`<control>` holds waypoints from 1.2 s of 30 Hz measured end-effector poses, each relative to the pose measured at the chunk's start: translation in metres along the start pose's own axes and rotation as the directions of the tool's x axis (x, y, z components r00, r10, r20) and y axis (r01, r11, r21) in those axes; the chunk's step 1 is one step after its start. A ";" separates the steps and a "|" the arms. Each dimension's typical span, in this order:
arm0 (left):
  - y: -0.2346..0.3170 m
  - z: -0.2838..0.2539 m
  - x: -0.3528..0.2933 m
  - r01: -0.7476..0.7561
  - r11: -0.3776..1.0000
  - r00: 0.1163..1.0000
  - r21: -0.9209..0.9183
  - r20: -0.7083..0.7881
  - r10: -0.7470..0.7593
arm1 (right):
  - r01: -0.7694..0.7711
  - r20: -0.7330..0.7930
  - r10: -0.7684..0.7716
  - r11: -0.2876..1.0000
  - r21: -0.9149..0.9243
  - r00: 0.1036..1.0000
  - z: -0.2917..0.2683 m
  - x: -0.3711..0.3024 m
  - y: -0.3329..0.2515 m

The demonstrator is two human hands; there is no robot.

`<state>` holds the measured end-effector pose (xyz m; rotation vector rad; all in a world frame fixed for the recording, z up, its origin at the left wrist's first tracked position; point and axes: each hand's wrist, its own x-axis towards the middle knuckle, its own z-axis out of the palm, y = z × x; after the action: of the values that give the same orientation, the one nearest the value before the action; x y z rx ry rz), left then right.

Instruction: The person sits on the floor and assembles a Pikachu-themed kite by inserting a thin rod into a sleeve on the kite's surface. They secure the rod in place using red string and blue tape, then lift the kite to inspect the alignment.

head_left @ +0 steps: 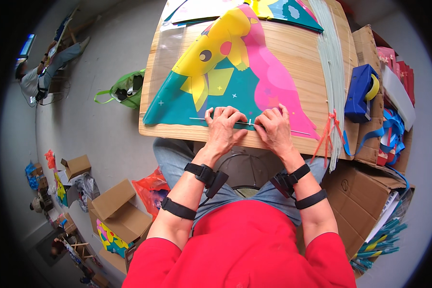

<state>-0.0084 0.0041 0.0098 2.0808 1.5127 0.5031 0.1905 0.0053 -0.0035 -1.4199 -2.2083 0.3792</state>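
A triangular kite sheet [245, 81] in teal, pink and yellow with a cartoon figure lies flat on the wooden table [307, 53]. Along its near edge runs a thin white rod [300, 132], with a small white cross-shaped fitting [250, 123] near its middle. My left hand [222, 126] is closed on the rod just left of the fitting. To the right of it, my right hand [274, 127] has its fingers bent down on the rod, thumb and index near the fitting. The fingers partly hide the rod.
At the table's right lies a bundle of pale rods [335, 81] tied with red string. More printed sheets [293, 12] are at the far edge. A blue tape dispenser [362, 93] stands to the right. Cardboard boxes [360, 201] flank me, and a green bag [129, 89] sits left.
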 end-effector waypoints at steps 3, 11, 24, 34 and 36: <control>0.003 0.000 0.001 0.000 1.000 1.000 0.023 -0.019 0.001 | -0.001 0.005 0.001 1.000 0.001 1.000 0.000 0.000 0.001; 0.011 0.003 0.007 -0.014 0.995 1.000 0.103 -0.020 0.017 | -0.001 0.000 0.001 1.000 -0.003 1.000 0.001 -0.001 0.002; 0.009 0.007 0.009 -0.027 0.996 0.999 0.090 -0.027 0.029 | -0.006 -0.003 0.006 1.000 -0.017 1.000 -0.001 0.000 0.001; 0.006 0.009 0.008 -0.003 0.998 0.999 0.059 -0.033 0.005 | -0.017 0.018 0.017 1.000 -0.006 1.000 0.000 0.000 0.000; 0.006 0.010 0.007 0.006 0.998 0.999 0.063 -0.037 -0.004 | -0.019 0.026 0.019 1.000 -0.010 0.999 0.000 0.001 0.000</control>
<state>0.0038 0.0077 0.0052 2.1257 1.5730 0.5002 0.1906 0.0058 -0.0030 -1.4495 -2.2216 0.3966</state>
